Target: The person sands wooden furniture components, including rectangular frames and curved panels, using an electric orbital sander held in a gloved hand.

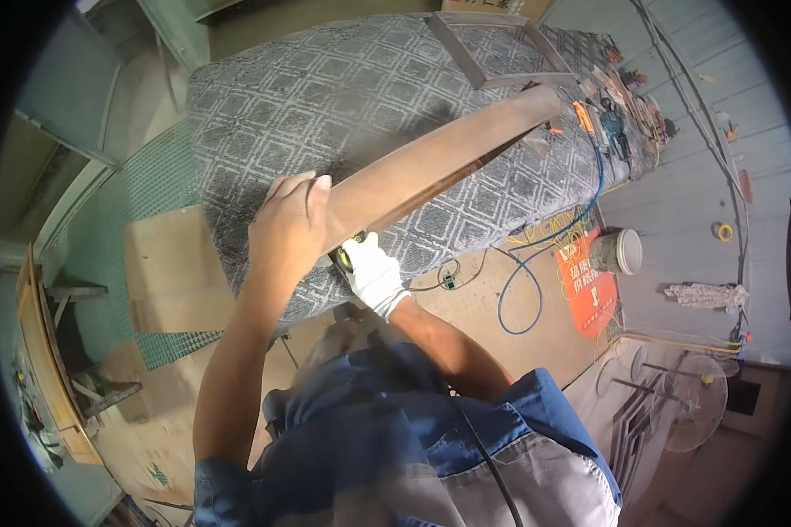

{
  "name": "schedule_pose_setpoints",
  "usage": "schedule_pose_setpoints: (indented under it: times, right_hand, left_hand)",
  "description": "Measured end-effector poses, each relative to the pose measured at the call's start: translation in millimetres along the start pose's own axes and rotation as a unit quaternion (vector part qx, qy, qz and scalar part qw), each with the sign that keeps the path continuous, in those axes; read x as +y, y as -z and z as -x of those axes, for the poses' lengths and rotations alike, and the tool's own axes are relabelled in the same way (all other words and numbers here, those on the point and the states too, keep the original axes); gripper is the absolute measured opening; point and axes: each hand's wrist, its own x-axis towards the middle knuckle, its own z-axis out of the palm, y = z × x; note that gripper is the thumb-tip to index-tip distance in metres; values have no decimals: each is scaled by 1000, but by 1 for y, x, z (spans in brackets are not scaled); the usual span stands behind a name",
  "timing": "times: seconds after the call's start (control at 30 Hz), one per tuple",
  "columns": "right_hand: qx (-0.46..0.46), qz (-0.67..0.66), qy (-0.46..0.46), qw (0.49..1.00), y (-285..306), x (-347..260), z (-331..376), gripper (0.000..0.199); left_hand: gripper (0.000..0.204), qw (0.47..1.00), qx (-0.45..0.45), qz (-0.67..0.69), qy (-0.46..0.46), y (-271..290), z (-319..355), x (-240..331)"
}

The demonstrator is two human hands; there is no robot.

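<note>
A long brown wooden frame (444, 149) stands on edge on the padded table, running from my hands to the far right. My bare left hand (288, 224) grips its near end, with the thumb against the wood. Below that same end, my right hand (376, 277) in a white glove is closed round a black and yellow-green handheld tool (344, 257). Most of the tool is hidden by the glove and the frame, so its exact kind does not show. A cord runs from near the right hand along the table's near edge.
A patterned grey blanket (281, 114) covers the table. Another wooden frame (475, 66) lies at the back. Hand tools, including an orange-handled one (584, 117), crowd the right end. A blue hose (501, 303) loops over the floor beside a white bucket (627, 252). Cardboard (171, 272) lies at left.
</note>
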Motion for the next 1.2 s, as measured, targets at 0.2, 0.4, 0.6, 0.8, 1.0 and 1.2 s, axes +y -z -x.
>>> schedule_pose_setpoints:
  times: [0.2,0.4,0.6,0.8,1.0,1.2]
  right_hand:
    - [64,-34,44,996,-15,-1,-31,45]
    - [231,67,70,968,-26,49,-81,36]
    - [179,-13,-9,984,0,105,-95,38]
    - [124,6,60,990,-36,7,-37,42]
    - [152,35,-6,988,10,66,-69,39]
    - [187,14,-48,981,29,91,-91,28]
  left_hand:
    - [45,1000,-12,-2,15,-5,-1,-5]
    - [47,997,-33,-46,49,4,-1,4]
    - [46,997,-40,-31,62,-4,-8,9]
    - [45,995,-47,-54,65,6,-4,4]
    - [45,993,-76,-58,73,10,-5,13]
    - [45,995,-68,-54,43,3,-9,11]
